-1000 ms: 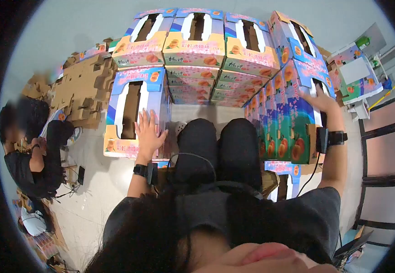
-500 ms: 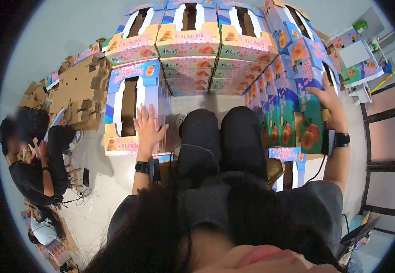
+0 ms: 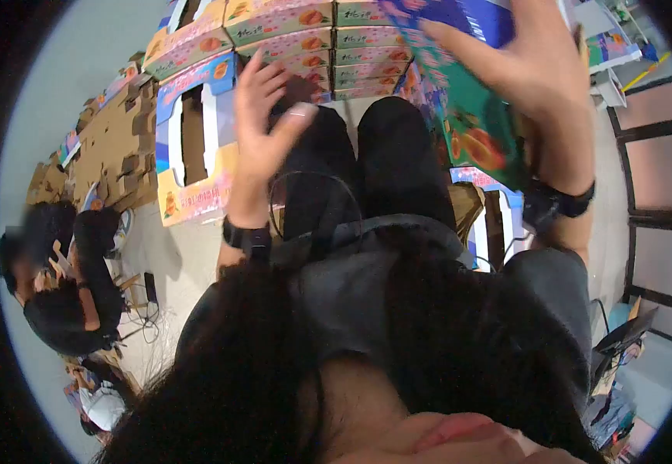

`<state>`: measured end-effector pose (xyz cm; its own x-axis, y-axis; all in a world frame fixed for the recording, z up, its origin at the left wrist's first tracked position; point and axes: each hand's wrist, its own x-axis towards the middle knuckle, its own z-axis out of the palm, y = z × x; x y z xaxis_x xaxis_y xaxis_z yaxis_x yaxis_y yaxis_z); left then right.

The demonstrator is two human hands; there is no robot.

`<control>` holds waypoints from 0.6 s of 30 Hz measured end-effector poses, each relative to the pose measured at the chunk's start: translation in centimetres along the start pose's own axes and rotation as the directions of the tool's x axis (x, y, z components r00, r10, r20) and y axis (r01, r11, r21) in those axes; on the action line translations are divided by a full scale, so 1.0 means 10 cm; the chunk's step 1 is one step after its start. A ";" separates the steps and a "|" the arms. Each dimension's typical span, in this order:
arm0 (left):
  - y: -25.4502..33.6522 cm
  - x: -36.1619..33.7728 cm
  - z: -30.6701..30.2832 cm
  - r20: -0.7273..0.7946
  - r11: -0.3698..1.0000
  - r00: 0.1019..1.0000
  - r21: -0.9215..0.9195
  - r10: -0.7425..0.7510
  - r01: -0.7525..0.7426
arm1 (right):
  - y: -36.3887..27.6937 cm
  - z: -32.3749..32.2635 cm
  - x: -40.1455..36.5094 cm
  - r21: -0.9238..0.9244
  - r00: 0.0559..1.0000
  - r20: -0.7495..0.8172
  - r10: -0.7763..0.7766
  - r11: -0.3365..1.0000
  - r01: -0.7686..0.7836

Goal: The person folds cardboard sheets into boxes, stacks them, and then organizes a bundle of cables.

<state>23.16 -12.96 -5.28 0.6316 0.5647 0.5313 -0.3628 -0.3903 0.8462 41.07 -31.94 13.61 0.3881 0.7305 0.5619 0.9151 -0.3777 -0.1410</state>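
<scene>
1. Head view, delta: both hands are higher than half a second ago. The left hand (image 3: 262,131) has come off the open-top carton (image 3: 197,147) and now hangs in the air. The right hand (image 3: 541,73) has pulled the tilted carton (image 3: 467,116) off the right-hand row and up toward the camera. The stacked cartons (image 3: 297,23) have slid to the top edge of the frame.
2. Left hand: fingers apart and slightly curled, holding nothing, above the left knee (image 3: 313,155).
3. Right hand: fingers splayed over the tilted carton's upper side and bearing it. The thumb is hidden, so I can't see how deep the grip goes.
4. Tilted carton: airborne, over the right thigh, blue end up and peach print down, clear of the row.
5. Step, my read: mid-lift, with one hand carrying and the other closing in.
6. The next move calls for the left hand on the carton's free side. A one-hand hold on a tilted box looks marginal, so level it before moving it across.
7. Also in view: flat cardboard blanks (image 3: 108,147) far left, and a seated co-worker (image 3: 57,286) well apart from both hands.
</scene>
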 end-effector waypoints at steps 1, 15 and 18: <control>0.15 -0.03 0.18 0.074 0.997 0.996 -0.076 0.040 -0.034 | -0.14 0.06 0.01 0.037 0.996 -0.060 -0.065 0.997 0.067; 0.43 -0.59 0.33 -0.266 0.989 0.964 0.146 0.012 0.028 | -1.53 0.81 -0.16 0.488 0.937 -0.327 -0.126 0.827 0.281; 0.37 -0.65 0.13 -0.333 0.970 0.939 0.242 0.089 -0.006 | -1.50 0.75 -0.16 0.483 0.927 -0.297 -0.228 0.802 0.352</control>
<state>18.56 -19.03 -5.70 0.3327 0.7376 0.5876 -0.1901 -0.5578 0.8079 27.54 -23.19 8.65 0.1188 0.5948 0.7951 0.9229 0.2292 -0.3094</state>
